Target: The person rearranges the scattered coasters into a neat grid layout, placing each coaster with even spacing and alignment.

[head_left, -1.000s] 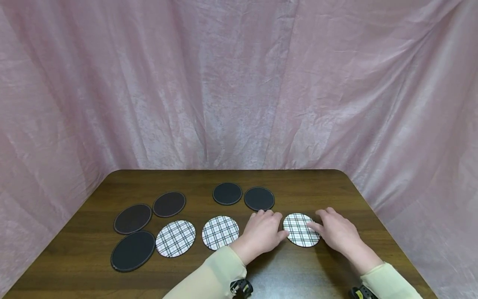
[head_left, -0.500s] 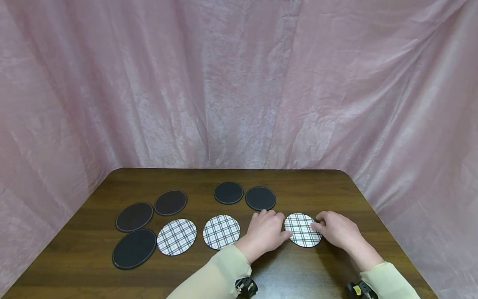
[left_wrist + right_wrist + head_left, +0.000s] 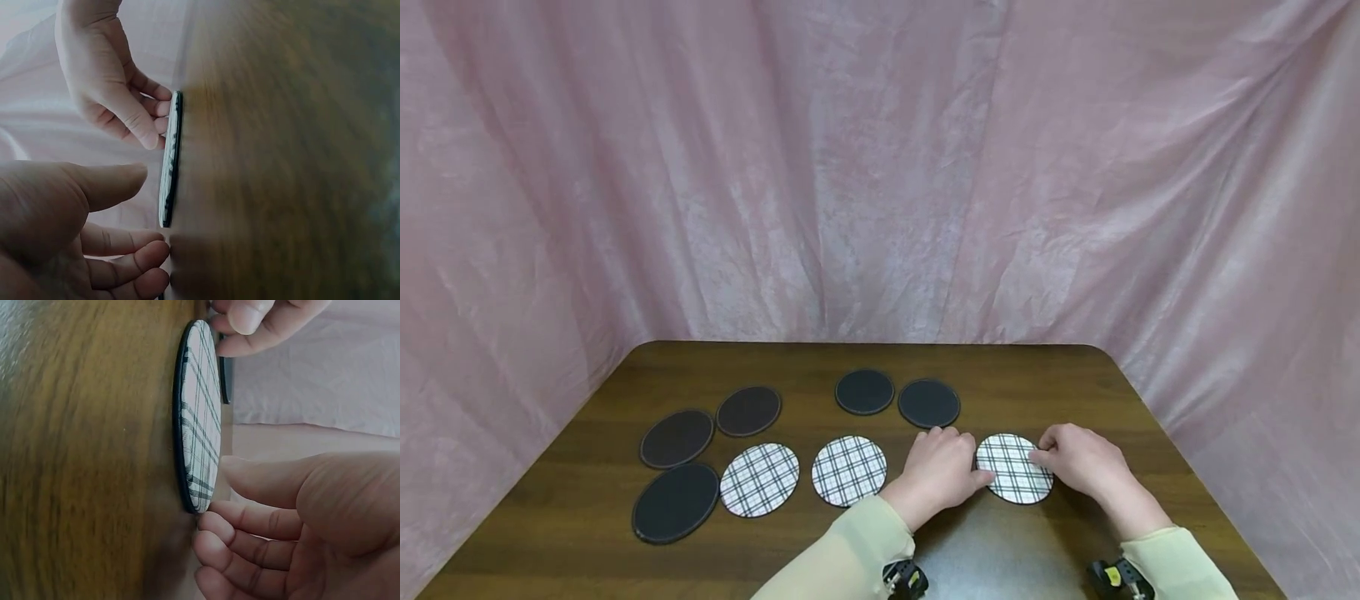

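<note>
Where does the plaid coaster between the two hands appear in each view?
Head: plaid coaster, right of centre, lower half.
Left wrist: plaid coaster, nearly edge-on, slightly left of centre.
Right wrist: plaid coaster, upper middle.
Shared landmark: right hand, upper left in the left wrist view, lower right in the right wrist view.

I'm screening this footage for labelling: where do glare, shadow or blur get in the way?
Head view: mostly sharp, pale glare on the near table, soft shadows by the left hand and right hand. Left wrist view: dim, wood grain smeary, the plaid disc between the hands nearly edge-on, its pattern hard to read. Right wrist view: also dim, but that pattern shows clearly.
</note>
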{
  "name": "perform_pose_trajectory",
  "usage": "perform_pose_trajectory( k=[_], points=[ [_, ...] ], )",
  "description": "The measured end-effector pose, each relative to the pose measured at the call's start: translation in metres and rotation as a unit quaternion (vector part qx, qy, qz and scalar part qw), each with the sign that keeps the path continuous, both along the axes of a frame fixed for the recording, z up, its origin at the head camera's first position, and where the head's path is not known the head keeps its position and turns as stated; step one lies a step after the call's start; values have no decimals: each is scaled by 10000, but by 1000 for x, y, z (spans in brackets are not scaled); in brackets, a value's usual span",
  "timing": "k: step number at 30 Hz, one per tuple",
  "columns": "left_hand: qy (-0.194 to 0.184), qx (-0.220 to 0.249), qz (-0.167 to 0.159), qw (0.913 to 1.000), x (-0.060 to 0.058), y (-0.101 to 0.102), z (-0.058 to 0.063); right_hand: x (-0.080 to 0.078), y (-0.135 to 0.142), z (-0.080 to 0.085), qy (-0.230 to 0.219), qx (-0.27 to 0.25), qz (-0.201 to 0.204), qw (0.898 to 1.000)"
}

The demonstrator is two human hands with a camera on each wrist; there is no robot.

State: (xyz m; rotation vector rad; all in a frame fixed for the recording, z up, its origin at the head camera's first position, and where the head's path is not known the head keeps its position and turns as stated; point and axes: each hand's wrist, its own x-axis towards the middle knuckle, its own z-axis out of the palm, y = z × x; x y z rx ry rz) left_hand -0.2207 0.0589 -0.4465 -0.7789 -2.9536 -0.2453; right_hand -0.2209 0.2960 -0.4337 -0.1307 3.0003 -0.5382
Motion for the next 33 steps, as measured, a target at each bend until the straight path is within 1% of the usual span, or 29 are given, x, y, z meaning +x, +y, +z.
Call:
perform_pose_trajectory(
  k=[2, 5, 10, 12, 19, 28, 33],
  points=[
    [102, -15, 12, 9999, 0, 1, 0, 0, 0, 1, -8, -44, 17, 10000],
    [159, -34, 94, 9998, -1, 3, -1, 0, 0, 4, -40, -41, 46, 10000],
    [113, -78, 205, 9997, 0, 8, -3, 2, -1, 5, -135, 27, 29, 9999],
    [149, -96, 231, 9996, 0, 9, -3, 3, -1, 5, -138, 19, 0, 9999],
    [164, -136, 290, 9994, -1, 10, -3, 5, -1, 4, -3, -6, 24, 10000],
    [52, -153, 240, 9996, -2, 6, -4, 4, -1, 1, -26, -232, 47, 9997],
    [114, -246, 250, 9993, -1, 4, -4, 5, -1, -2, -18, -470, 97, 9988]
  ],
)
